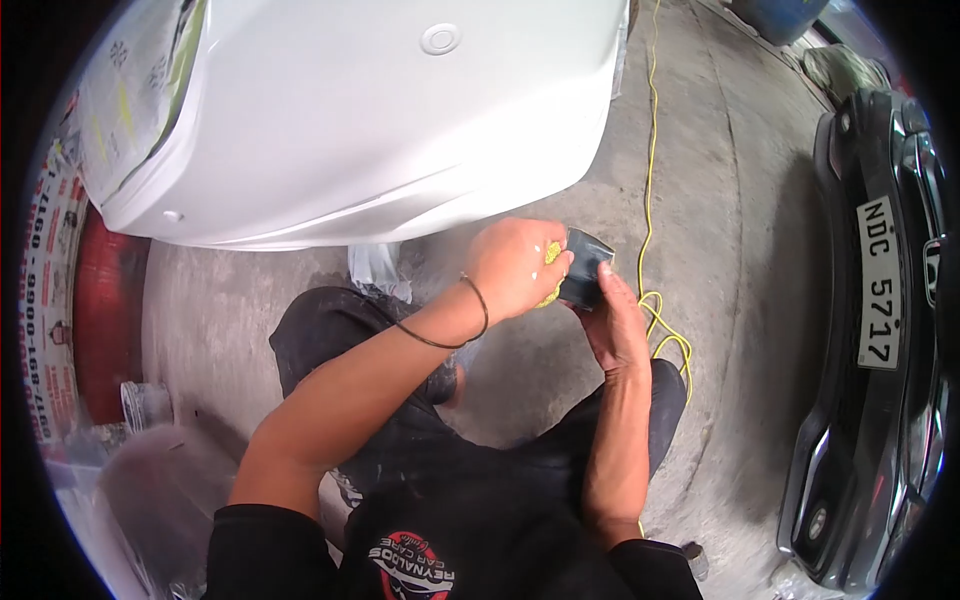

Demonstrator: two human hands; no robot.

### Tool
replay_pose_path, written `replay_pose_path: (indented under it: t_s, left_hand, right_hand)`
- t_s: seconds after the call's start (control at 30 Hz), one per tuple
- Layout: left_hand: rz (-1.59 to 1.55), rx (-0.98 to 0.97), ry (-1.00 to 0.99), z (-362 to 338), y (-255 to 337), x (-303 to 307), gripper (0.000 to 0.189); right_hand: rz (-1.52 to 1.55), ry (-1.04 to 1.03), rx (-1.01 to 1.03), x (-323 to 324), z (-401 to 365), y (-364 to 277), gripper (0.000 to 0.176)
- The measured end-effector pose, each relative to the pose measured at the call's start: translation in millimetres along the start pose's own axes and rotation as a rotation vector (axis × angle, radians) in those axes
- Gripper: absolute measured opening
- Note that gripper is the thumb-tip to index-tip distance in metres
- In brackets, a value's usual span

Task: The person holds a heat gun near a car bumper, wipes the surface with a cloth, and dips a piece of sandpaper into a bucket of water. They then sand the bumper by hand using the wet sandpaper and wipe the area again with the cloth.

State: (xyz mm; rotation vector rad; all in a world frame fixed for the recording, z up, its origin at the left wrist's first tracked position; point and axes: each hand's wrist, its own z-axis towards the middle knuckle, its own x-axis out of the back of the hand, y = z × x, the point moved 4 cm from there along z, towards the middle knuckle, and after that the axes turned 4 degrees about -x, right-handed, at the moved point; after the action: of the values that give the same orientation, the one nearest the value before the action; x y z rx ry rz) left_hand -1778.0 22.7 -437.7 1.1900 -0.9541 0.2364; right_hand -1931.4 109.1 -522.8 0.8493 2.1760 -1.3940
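Note:
My left hand (512,268), with a thin dark band at the wrist, is closed around a crumpled yellow sponge or cloth (549,292). Its fingertips meet the left edge of a dark, flat, slightly curved sheet (588,268) that looks like sandpaper. From the other side, my right hand (613,325) grips that sheet, thumb on its face and fingers mostly hidden beneath. Both hands are in front of my bent knees, just below the lower edge of a white car body panel (400,130).
A yellow cable (648,200) runs along the concrete floor (740,330) and coils by my right knee. To the right stands a dark car bumper (840,300) with a licence plate. A red cylindrical object (110,310) and a clear plastic cup (146,405) are at left.

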Motion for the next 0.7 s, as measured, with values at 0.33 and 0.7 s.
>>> replay_pose_path:
  t_s: [0.33,0.7]
  left_hand:
    - [0.377,-0.069,-0.807,-29,11,-7,0.04]
    - [0.501,-0.561,-1.057,-113,114,-41,0.018]
  right_hand:
    - [-0.086,-0.096,0.069,-9,18,2,0.048]
    - [-0.134,0.025,-0.215,58,58,88,0.045]
